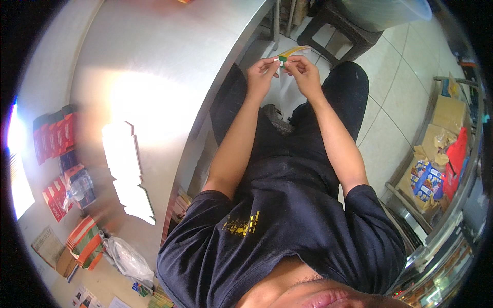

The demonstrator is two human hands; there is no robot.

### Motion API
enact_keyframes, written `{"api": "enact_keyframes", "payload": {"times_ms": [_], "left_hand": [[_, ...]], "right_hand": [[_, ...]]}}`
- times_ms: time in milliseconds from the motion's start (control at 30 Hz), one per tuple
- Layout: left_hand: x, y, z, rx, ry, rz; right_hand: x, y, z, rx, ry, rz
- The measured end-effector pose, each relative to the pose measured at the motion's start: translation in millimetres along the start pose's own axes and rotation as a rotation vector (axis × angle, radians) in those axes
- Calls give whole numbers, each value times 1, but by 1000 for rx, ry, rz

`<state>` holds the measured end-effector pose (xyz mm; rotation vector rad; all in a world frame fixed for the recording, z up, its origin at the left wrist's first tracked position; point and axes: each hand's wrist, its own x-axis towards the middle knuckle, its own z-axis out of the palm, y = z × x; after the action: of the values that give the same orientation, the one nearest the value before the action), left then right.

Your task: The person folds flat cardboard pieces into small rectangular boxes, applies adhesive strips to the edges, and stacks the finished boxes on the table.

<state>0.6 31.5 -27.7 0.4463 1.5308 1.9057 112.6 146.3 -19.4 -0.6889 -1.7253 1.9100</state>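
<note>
A small folding carton with a green end (pixel 283 59) and a long yellow and white side is between my hands, over the gap between my knees. My left hand (pixel 262 75) pinches its near left edge with bent fingers. On the other side, my right hand (pixel 306 76) grips the green end between thumb and fingers. The carton's far part points away to the right; its underside is hidden. Flat white cut-out card pieces (pixel 123 164) lie overlapping in a row on the metal table, left of my left arm.
The metal table's edge (pixel 226 64) runs close by my left leg. Red boxes (pixel 54 134), a striped bag (pixel 86 242) and a clear plastic bag (pixel 126 256) line its far left. A dark stool (pixel 336 32) bears a translucent tub. Cardboard and packets (pixel 429 179) sit at right.
</note>
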Motion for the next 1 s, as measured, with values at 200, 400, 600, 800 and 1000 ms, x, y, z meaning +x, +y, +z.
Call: {"api": "enact_keyframes", "payload": {"times_ms": [200,400,600,800,1000], "left_hand": [[-2,-1,0,183,6,115],[-6,2,5,356,29,197],[-4,-7,-3,426,-7,238],[-1,7,0,-62,274,-77],[-9,-1,-4,-136,-185,-574]], "right_hand": [[-8,-7,6,-257,-28,-75],[-1,13,3,-215,-97,-20],[-3,5,7,-254,-42,28],[-7,-17,10,-332,-210,450],[6,24,6,-225,86,360]]}}
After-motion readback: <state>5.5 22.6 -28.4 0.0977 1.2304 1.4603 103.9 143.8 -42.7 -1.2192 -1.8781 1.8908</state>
